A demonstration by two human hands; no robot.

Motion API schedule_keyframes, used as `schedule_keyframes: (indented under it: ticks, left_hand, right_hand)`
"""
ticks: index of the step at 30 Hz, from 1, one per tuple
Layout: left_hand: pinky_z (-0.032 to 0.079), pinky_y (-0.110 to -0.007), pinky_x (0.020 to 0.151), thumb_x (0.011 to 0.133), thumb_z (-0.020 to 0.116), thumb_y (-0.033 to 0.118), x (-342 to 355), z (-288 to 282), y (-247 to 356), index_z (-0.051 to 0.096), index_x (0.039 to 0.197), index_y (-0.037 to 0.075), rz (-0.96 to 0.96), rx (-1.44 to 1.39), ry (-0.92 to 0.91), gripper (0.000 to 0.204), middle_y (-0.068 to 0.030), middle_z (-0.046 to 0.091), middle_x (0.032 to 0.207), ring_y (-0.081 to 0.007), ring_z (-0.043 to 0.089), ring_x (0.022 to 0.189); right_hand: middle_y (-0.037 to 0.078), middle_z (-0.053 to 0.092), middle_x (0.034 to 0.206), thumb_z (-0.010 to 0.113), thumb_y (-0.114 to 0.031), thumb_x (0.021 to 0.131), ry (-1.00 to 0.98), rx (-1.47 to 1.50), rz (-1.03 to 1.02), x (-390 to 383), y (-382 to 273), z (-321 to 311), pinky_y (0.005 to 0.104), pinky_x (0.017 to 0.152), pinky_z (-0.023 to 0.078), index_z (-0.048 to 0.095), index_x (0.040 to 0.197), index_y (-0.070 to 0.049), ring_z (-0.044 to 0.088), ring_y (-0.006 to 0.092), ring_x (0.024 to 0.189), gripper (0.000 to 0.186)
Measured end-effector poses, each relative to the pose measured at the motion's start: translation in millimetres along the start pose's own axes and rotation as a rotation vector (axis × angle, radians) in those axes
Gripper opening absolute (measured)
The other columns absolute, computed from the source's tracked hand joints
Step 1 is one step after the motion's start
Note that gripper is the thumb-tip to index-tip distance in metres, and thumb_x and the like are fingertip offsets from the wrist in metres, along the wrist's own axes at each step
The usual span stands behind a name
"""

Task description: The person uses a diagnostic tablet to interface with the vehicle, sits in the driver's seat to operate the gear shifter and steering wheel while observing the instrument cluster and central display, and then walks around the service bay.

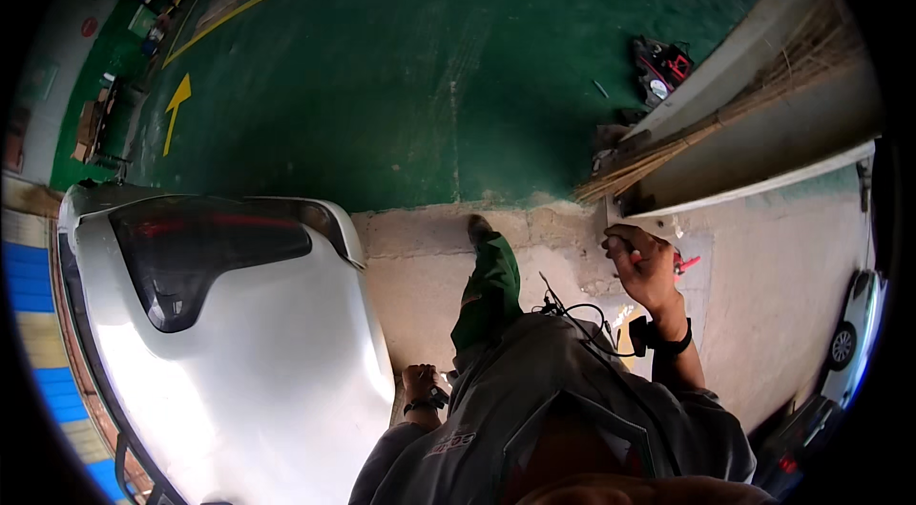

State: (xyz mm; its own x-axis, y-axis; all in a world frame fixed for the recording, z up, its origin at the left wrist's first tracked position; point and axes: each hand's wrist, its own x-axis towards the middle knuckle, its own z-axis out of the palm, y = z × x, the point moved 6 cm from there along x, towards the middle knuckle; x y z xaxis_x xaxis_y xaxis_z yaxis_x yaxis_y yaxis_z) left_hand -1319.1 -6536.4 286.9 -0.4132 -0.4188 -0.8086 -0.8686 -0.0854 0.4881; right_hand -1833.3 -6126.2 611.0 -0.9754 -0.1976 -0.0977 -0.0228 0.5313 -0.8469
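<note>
I watch through the head camera as the person's right hand (641,268) hangs at the right, fingers curled in loosely; a small red object (685,263) shows just beyond its knuckles, and I cannot tell whether the hand grips it or merely passes in front of it. The left hand (420,377) is low, just beside the right edge of a white car body (277,362); its fingers look folded, yet it is too small for me to tell whether it holds anything or touches the panel. That car body fills the lower left of my view, with a dark red lamp (205,247) across its upper part; each wrist wears a dark band, and black cables (577,312) loop over the front of the grey shirt (563,362). Near the right hand, a bundle of straw (697,135) slants along a pale slab (763,137); above it, red and black gear (665,66) lies on the green floor (401,75); a yellow arrow (177,99) is marked on that floor at the upper left.
</note>
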Motion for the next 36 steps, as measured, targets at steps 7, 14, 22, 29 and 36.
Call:
schedule_keyframes:
  ticks: [7, 14, 22, 29, 36]
  left_hand:
    - [0.045, -0.033, 0.049, 0.09, 0.055, 0.022, 195.3, 45.0, 221.7, 0.061, 0.093, 0.009, -0.419, -0.57, 0.213, 0.014, -0.0093, 0.067, 0.082, -0.0238, 0.067, 0.064]
    - [0.054, -0.046, 0.066, 0.088, 0.056, 0.016, 290.8, 60.6, 549.8, 0.062, 0.082, 0.002, 0.75, 0.96, 0.47, 0.017, -0.0201, 0.064, 0.09, -0.0376, 0.064, 0.08]
    - [0.053, -0.043, 0.055, 0.088, 0.056, 0.025, 348.5, 68.4, 489.9, 0.061, 0.096, 0.003, -0.35, -0.662, 0.541, 0.024, -0.0126, 0.067, 0.082, -0.0299, 0.068, 0.069]
    - [0.041, -0.044, 0.046, 0.087, 0.049, 0.018, 254.2, 192.5, 468.0, 0.054, 0.101, 0.004, -0.63, -1.558, 0.962, 0.02, -0.0164, 0.061, 0.073, -0.0304, 0.062, 0.058]
    - [0.051, -0.048, 0.064, 0.07, 0.087, 0.028, 346.7, 247.6, 515.8, 0.054, 0.097, 0.0, -0.555, -0.203, 1.107, 0.051, -0.0259, 0.063, 0.088, -0.0335, 0.065, 0.079]
  right_hand:
    - [0.011, 0.072, 0.086, 0.057, -0.01, 0.097, 0.169, -0.011, 0.14, 158.8, -19.6, -49.3, 0.0298, 0.069, 0.054, 0.068, 0.107, 0.002, 0.067, 0.0137, 0.073, 0.019]
    - [0.008, 0.067, 0.082, 0.057, -0.019, 0.099, 0.224, -0.073, 0.007, 325.8, 8.1, -50.5, 0.0297, 0.066, 0.049, 0.065, 0.111, 0.004, 0.061, 0.0136, 0.072, 0.027]
    - [0.008, 0.067, 0.081, 0.056, -0.019, 0.1, 0.12, 0.014, -0.062, 604.8, 27.9, -18.3, 0.0269, 0.062, 0.047, 0.067, 0.112, 0.002, 0.058, 0.0121, 0.067, 0.026]
    - [0.006, 0.065, 0.079, 0.055, -0.015, 0.1, -0.19, 0.116, -0.461, 816.0, -97.1, 57.2, 0.0263, 0.061, 0.046, 0.066, 0.112, 0.002, 0.057, 0.0108, 0.066, 0.023]
    - [0.008, 0.066, 0.075, 0.056, -0.012, 0.099, -0.359, 0.047, -0.62, 958.9, -139.9, 172.4, 0.028, 0.059, 0.051, 0.066, 0.107, 0.002, 0.061, 0.0115, 0.064, 0.019]
